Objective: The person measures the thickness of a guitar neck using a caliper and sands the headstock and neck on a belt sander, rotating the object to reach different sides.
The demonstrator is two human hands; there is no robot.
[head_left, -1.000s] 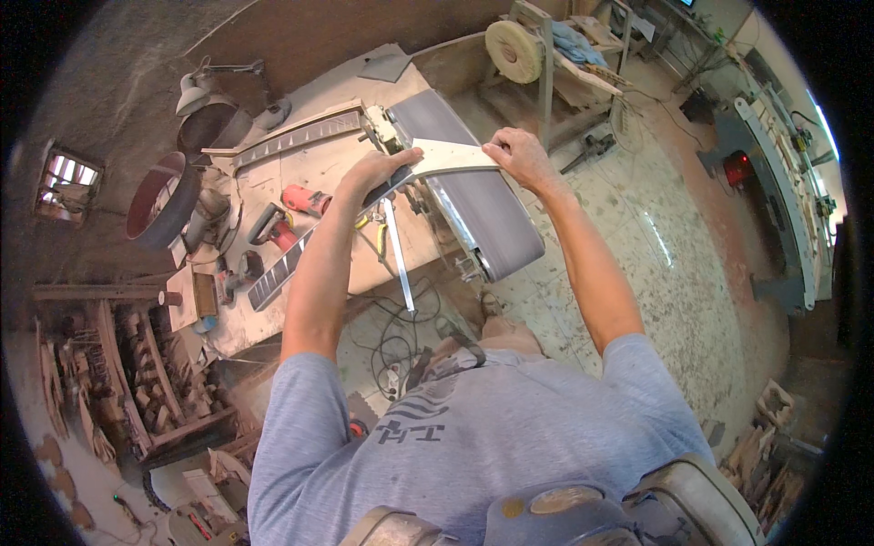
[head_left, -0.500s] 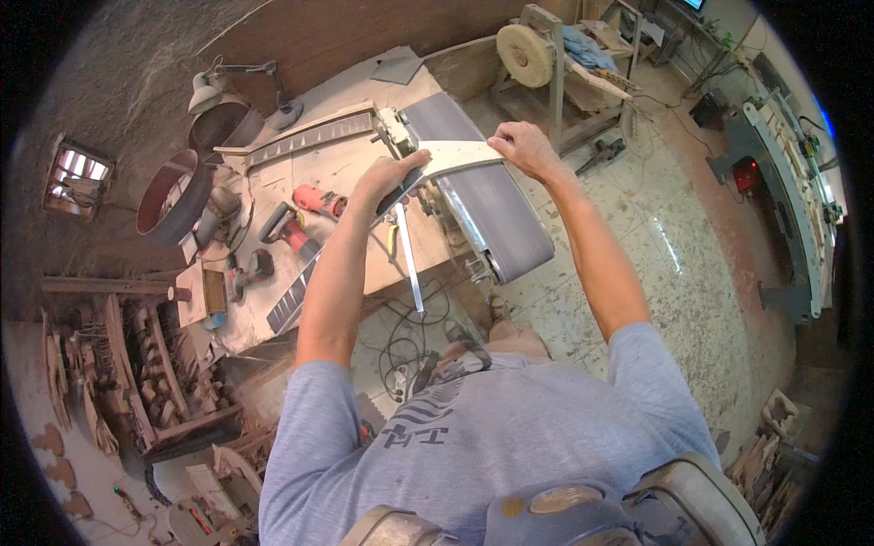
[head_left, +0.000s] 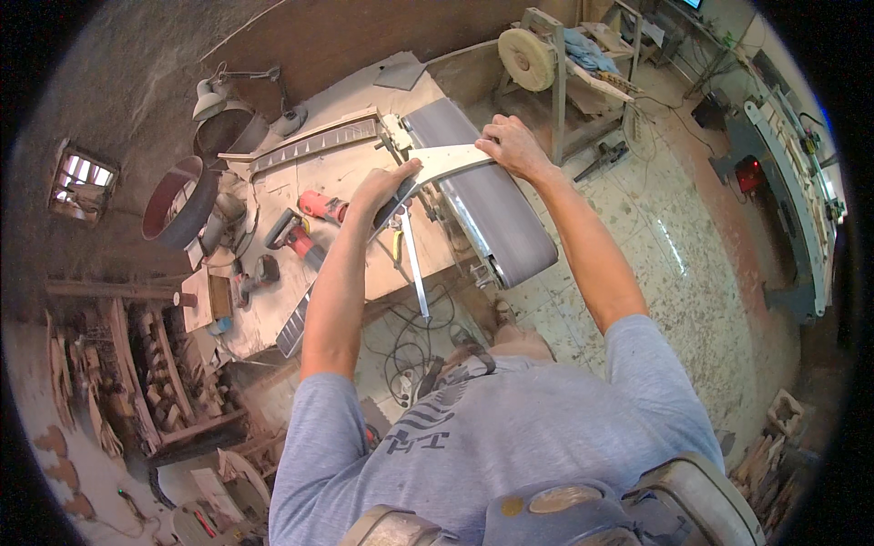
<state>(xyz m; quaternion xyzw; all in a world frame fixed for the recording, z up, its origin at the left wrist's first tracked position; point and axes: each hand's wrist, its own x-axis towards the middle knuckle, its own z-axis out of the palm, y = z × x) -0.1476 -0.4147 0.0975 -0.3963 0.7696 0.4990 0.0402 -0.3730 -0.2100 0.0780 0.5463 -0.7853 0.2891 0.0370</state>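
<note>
Beside the desk [head_left: 305, 177], left hand [head_left: 384, 184] and right hand [head_left: 517, 149] pinch the pale piece [head_left: 448, 163] between fingers [head_left: 492, 134], ideally steady across the grey belt [head_left: 508, 223].

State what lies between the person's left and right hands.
In the head view, a pale curved piece spans from the left hand to the right hand, with the grey belt beneath.

It's a workshop you're in: power tools [head_left: 299, 242] across the bench [head_left: 346, 173], sander [head_left: 505, 223] at its right edge, buffing wheel [head_left: 526, 60] beyond it, wood scraps [head_left: 167, 387] by its near-left corner.
</note>
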